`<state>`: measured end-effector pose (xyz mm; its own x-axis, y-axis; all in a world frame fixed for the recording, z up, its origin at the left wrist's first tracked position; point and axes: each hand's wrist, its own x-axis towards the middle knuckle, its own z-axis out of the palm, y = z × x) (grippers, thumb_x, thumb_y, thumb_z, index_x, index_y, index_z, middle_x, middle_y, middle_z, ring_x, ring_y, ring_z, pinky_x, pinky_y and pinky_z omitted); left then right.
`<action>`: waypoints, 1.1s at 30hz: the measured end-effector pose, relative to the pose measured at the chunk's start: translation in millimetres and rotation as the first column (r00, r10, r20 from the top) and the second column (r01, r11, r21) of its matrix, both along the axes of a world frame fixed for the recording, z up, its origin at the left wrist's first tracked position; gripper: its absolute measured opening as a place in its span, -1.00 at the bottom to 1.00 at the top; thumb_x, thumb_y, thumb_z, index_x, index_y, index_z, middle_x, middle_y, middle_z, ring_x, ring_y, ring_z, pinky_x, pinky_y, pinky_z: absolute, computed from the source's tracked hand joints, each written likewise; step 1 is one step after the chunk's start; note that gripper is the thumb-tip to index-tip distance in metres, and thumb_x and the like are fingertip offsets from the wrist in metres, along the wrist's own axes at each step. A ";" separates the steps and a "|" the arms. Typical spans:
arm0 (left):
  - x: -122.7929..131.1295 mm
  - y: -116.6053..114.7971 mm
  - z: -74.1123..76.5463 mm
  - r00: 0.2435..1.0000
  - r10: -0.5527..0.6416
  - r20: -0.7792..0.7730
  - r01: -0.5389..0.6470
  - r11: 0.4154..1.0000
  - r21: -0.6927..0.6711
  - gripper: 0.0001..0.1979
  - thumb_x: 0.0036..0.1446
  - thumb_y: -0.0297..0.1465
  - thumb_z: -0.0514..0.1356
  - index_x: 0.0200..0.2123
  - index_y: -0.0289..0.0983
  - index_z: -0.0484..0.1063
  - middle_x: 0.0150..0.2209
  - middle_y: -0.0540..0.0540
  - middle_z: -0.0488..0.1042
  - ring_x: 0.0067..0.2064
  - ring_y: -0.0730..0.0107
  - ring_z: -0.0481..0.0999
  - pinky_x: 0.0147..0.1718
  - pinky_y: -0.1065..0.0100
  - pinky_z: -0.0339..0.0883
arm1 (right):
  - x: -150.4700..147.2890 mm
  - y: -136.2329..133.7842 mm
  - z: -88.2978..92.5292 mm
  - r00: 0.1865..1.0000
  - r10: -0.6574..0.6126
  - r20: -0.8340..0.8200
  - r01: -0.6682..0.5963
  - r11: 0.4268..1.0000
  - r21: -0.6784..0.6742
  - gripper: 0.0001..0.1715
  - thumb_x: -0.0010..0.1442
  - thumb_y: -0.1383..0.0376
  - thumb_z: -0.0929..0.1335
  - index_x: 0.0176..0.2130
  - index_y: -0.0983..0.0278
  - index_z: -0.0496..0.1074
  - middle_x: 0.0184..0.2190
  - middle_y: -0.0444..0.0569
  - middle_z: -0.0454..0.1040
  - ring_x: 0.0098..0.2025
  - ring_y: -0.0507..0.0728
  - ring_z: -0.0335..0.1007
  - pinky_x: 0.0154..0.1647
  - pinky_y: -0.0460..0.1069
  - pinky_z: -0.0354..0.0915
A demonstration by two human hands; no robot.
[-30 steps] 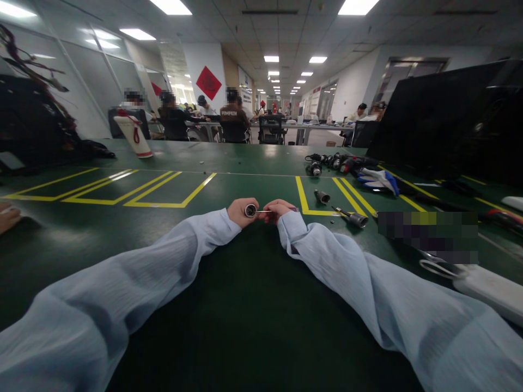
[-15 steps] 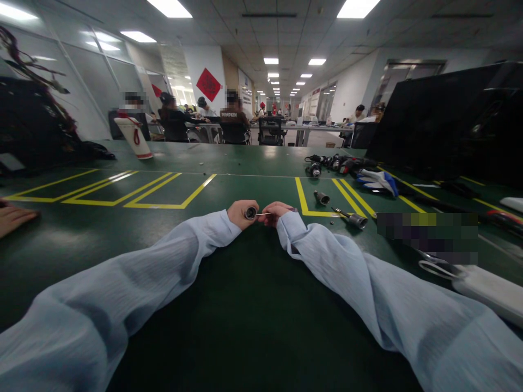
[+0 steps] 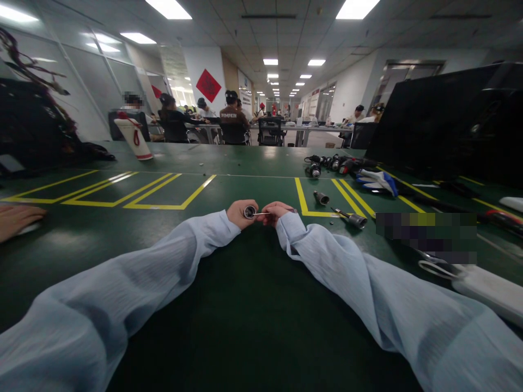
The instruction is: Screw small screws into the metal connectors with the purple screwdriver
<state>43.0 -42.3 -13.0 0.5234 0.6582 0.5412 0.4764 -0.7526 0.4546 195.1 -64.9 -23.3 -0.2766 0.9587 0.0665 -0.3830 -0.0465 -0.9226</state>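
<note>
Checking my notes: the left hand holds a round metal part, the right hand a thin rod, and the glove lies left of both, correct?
Not quite: the head view shows the glove right of both. The left hand holds the metal part, the right hand the rod.

Pale-blue sleeves, green table — yellow-striped, cylinder seemingly grey

"Where's the light from?"
"Ceiling panels, blown out to plain white."
"And the bench?"
"Dim: a pale sheen at the back, glare on the yellow tape, near-black between the sleeves."
"Sharp?"
"Soft. The thin rod at the right fingers is barely a line."
"Edges?"
"Stretched wide; a pixelated patch hides detail at right."
</note>
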 end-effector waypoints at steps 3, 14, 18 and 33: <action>-0.6 -0.3 -1.5 0.994 0.051 -0.097 -0.043 0.995 0.091 -0.84 -0.14 -0.35 0.13 -0.59 -0.33 0.25 -0.64 0.05 0.25 -0.58 0.55 0.24 -0.60 0.51 0.11 | -1.3 -2.0 1.4 0.999 -0.033 0.038 0.033 0.999 0.004 -0.89 -0.10 0.44 0.23 -0.58 0.31 0.31 -0.76 -0.19 0.41 -0.71 -0.05 0.28 -0.64 -0.16 0.24; -0.8 -1.8 -1.9 0.972 0.109 -0.208 -0.079 0.986 0.146 -0.86 -0.09 -0.34 0.11 -0.54 -0.32 0.29 -0.59 0.03 0.31 -0.55 0.53 0.29 -0.57 0.51 0.14 | -0.2 -2.2 2.6 0.996 -0.046 0.078 0.046 0.999 0.002 -0.90 -0.12 0.42 0.24 -0.59 0.29 0.32 -0.77 -0.23 0.40 -0.70 -0.06 0.28 -0.63 -0.17 0.25; -0.4 -2.1 -1.8 0.991 0.049 -0.125 -0.039 0.996 0.080 -0.85 -0.11 -0.34 0.13 -0.55 -0.32 0.27 -0.61 0.05 0.28 -0.56 0.55 0.26 -0.59 0.52 0.12 | 1.5 1.1 1.8 0.999 -0.013 0.045 0.014 0.999 -0.030 -0.88 -0.10 0.43 0.24 -0.59 0.29 0.31 -0.76 -0.21 0.42 -0.71 -0.05 0.29 -0.62 -0.16 0.26; -1.8 3.7 -5.3 0.998 -0.007 -0.058 0.011 0.997 0.074 -0.88 -0.13 -0.40 0.13 -0.58 -0.33 0.26 -0.61 0.06 0.24 -0.56 0.56 0.23 -0.58 0.51 0.12 | 2.8 3.0 -1.5 0.998 -0.053 0.039 0.051 0.997 0.052 -0.91 -0.10 0.43 0.24 -0.57 0.29 0.31 -0.74 -0.19 0.43 -0.71 -0.05 0.28 -0.63 -0.14 0.24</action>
<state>41.1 -38.6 -18.3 0.5608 0.6127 0.5568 0.4933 -0.7874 0.3696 197.9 -61.9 -24.8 -0.2299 0.9675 0.1054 -0.3460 0.0200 -0.9380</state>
